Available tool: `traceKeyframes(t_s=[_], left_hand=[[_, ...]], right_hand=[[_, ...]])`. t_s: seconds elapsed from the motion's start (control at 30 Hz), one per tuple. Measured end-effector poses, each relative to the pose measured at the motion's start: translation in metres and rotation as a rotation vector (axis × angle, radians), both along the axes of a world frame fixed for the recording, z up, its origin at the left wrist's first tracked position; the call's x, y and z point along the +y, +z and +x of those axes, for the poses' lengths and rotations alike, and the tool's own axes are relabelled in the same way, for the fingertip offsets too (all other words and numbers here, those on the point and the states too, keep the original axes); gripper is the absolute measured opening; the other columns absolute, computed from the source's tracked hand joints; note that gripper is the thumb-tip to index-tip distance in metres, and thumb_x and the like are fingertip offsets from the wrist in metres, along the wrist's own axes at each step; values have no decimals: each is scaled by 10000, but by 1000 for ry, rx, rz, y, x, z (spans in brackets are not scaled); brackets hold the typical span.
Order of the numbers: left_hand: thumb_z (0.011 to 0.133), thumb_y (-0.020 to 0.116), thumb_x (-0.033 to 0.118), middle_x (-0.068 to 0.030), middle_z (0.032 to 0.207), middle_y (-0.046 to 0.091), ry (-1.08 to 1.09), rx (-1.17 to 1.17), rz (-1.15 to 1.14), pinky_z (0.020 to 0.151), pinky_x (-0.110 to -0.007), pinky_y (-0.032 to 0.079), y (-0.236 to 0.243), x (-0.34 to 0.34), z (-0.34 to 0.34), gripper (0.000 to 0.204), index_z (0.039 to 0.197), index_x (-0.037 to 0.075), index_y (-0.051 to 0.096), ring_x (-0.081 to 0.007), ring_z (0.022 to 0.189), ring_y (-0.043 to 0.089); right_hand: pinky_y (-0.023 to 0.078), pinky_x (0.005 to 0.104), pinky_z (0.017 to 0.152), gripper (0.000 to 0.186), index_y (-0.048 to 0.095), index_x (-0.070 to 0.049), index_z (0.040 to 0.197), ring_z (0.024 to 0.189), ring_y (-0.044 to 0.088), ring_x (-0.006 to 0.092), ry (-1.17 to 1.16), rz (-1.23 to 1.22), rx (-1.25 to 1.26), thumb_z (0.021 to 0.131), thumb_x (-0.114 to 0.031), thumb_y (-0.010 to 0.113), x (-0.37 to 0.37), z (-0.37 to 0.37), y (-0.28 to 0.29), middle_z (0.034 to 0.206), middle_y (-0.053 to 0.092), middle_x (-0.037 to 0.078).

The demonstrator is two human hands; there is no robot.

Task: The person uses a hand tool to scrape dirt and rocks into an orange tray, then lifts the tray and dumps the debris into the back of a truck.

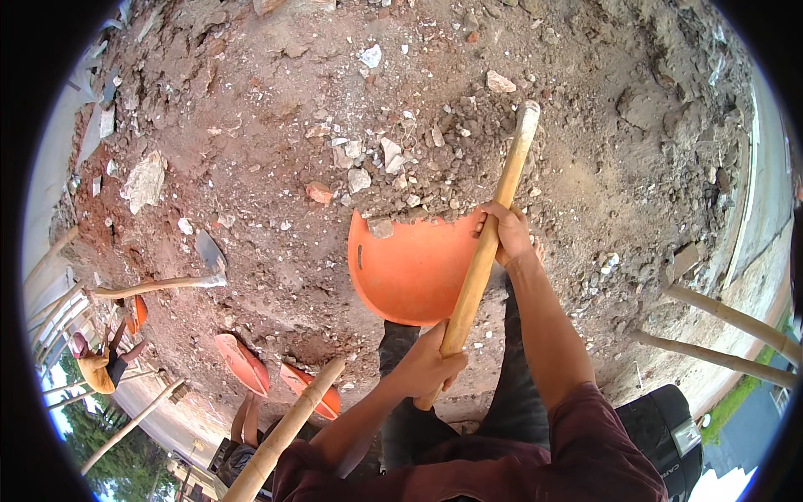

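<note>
Both of my hands grip one long wooden tool handle (483, 272), slanting up and to the right over the ground. My left hand (431, 364) is wrapped round its lower part near my legs. Farther up, my right hand (506, 234) is closed round it. The far end of the handle is pale and rests over loose soil; no blade can be made out there. Beneath the handle, in front of my feet, lies an orange plastic scoop pan (410, 272) with a slot in its left side. Soil and a stone (381, 228) lie at its far edge.
Rubble and broken stones (393, 155) lie beyond the pan. At left are a hoe (163, 286) and more orange pans (242, 364). A bamboo pole (284, 431) rises close on my left, near another person's legs (247, 418). Wooden poles (719, 360) and a black case (661, 435) are right.
</note>
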State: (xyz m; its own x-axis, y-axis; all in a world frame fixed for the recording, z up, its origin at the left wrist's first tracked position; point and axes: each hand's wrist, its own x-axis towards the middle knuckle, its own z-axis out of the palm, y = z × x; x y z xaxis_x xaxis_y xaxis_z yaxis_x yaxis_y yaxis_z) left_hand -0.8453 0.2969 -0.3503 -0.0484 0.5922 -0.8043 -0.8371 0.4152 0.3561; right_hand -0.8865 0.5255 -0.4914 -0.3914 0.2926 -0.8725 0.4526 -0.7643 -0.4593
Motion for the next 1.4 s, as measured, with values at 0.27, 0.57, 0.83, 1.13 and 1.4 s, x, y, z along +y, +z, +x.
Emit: traceKeyframes(t_s=[0.27, 0.57, 0.83, 1.13, 1.4], left_hand=[[809, 699, 209, -187, 774, 664, -449, 234, -293, 630, -432, 538, 50, -153, 125, 498, 1245, 39, 528, -320, 662, 683], [812, 692, 190, -239, 893, 665, -346, 751, 159, 730, -482, 511, -80, 128, -99, 345, 1038, -42, 573, -371, 820, 680], [812, 697, 146, -138, 791, 638, -311, 694, -74, 634, -385, 501, -97, 19, -137, 349, 1088, -29, 576, -230, 697, 651], [822, 659, 142, -285, 744, 635, -387, 566, -401, 612, -525, 508, -21, -110, 26, 361, 1091, -31, 492, -479, 733, 664], [818, 721, 262, -201, 795, 678, -602, 598, -551, 637, -518, 562, 10, -169, 155, 360, 1057, 71, 531, -415, 710, 686]], right_hand=[[510, 390, 426, 195, 513, -21, 954, 490, 577, 211, 28, -30, -257, 912, -105, 684, -119, 95, 36, 667, 549, 87], [513, 334, 525, 208, 488, 1, 1013, 596, 539, 167, -91, 501, -71, 979, -171, 600, 165, -89, 17, 719, 524, 67], [546, 379, 483, 310, 490, 131, 1107, 607, 643, 232, 120, 575, -259, 900, -88, 563, 36, -135, -53, 829, 633, 176], [483, 327, 390, 216, 433, -14, 991, 460, 542, 159, 159, 159, -141, 928, -108, 617, -147, -3, -26, 672, 539, 72], [465, 347, 352, 134, 452, -68, 922, 402, 519, 178, 23, -16, -231, 855, -5, 550, -191, 92, 43, 599, 500, 72]])
